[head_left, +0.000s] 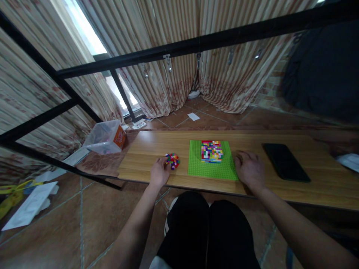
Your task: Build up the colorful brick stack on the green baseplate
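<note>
A bright green baseplate lies on the wooden tabletop in front of me. On its upper middle stands a low block of small multicoloured bricks, stacked in layers. Left of the plate is a small pile of loose coloured bricks. My left hand is at the pile's left edge, fingers bent and drawn together; anything between the fingertips is too small to make out. My right hand rests palm down at the plate's right edge, its fingers loosely bent and apart, with nothing visible in it.
A black tablet or large phone lies on the table to the right. Beyond the table's left end stands a clear plastic box. A black metal bar crosses above. Someone in dark clothing is at the far right.
</note>
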`<state>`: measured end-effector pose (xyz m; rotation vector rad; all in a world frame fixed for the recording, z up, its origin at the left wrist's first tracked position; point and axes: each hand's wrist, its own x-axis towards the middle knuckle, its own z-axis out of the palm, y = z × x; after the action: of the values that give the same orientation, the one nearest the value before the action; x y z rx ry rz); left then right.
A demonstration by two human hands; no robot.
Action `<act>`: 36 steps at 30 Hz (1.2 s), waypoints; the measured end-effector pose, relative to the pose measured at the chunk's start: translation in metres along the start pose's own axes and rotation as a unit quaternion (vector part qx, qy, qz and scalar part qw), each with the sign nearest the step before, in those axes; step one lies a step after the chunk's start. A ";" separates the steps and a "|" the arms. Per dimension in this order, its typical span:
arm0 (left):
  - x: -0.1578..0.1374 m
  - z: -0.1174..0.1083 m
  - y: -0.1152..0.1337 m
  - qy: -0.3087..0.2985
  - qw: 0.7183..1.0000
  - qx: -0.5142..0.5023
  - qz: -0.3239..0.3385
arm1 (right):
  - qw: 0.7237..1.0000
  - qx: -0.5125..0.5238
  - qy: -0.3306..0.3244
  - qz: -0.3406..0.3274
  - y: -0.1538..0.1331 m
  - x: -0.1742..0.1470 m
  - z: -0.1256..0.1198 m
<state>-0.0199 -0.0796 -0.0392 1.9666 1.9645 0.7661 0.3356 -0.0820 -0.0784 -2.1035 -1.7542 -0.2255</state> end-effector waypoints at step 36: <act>0.013 -0.001 -0.013 0.008 0.998 -0.033 -0.046 | 1.000 -0.012 -0.013 0.010 0.000 0.001 -0.001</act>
<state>-0.0315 -0.0661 -0.0429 1.8249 1.9964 0.8142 0.3356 -0.0814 -0.0771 -2.1498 -1.7518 -0.2154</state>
